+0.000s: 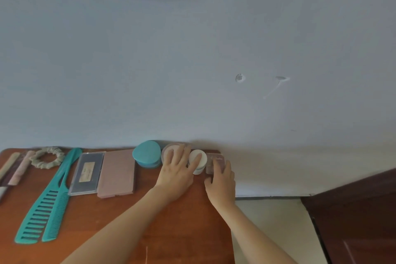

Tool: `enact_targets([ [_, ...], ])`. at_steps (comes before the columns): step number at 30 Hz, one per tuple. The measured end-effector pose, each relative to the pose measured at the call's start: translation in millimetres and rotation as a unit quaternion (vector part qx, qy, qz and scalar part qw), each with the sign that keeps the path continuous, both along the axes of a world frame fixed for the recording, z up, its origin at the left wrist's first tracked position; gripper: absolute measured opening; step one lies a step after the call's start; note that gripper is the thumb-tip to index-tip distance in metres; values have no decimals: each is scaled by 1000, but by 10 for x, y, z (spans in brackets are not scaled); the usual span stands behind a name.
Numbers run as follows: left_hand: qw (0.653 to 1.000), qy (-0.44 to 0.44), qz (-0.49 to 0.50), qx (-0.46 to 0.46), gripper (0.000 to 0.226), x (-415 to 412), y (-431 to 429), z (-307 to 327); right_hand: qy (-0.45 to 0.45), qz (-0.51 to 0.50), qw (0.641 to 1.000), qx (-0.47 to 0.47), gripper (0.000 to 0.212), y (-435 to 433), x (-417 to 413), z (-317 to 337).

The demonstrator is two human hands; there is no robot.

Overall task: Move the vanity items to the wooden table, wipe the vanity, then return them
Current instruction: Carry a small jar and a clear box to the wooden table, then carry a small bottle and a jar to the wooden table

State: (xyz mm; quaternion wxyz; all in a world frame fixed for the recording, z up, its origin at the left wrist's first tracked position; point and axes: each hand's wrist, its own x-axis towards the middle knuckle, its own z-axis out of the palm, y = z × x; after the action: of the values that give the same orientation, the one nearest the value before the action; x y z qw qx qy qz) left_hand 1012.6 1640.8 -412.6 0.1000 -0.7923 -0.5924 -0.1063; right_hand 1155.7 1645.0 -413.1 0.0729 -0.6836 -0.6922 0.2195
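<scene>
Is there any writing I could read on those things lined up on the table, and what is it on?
None of it can be read.
Clear case: a tan label with dark marks, too blurred to read.
Mauve box under the right hand: a faint pale script line, too small to read.
Pink palette, teal jar, white jar and combs: no writing visible.

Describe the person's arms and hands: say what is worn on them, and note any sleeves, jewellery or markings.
Both forearms are bare up to the frame's bottom edge, with no sleeve in view. The left hand and right hand wear no gloves. No ring, watch, bracelet or marking shows on the fingers or wrists.
</scene>
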Motion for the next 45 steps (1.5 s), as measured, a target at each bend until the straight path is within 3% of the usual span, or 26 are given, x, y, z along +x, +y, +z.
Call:
enact_targets([
  [5, 1000, 7, 17, -16, 67, 2, -2, 49, 18, 0, 1000, 18, 46, 68, 29, 11],
  [10, 999, 2, 18, 40, 51, -21, -80, 38, 17, 18, 1000, 14, 47, 105, 76, 15],
  [15, 999, -15, 51, 11, 84, -83, -232, 64, 11, 35, 999, 8, 54, 139, 120, 77],
  [27, 996, -5, 82, -19, 84, -219, -659, 228, -5, 58, 998, 2, 62, -129, 356, 338],
  [34, 999, 1, -46, -1, 81, 148, -601, 427, -43, 1, 999, 31, 61, -541, 779, 553],
  [38, 989, 4, -147, -18, 55, 608, -543, 561, -33, -95, 994, 38, 59, -1046, 1195, 648],
  [41, 975, 2, -211, -73, 48, 1072, -652, 620, -55, -177, 981, 55, 60, -1615, 1522, 708],
  [45, 947, -79, -269, -159, 64, 1754, -1086, 752, -82, -276, 956, 57, 58, -2477, 1947, 852],
])
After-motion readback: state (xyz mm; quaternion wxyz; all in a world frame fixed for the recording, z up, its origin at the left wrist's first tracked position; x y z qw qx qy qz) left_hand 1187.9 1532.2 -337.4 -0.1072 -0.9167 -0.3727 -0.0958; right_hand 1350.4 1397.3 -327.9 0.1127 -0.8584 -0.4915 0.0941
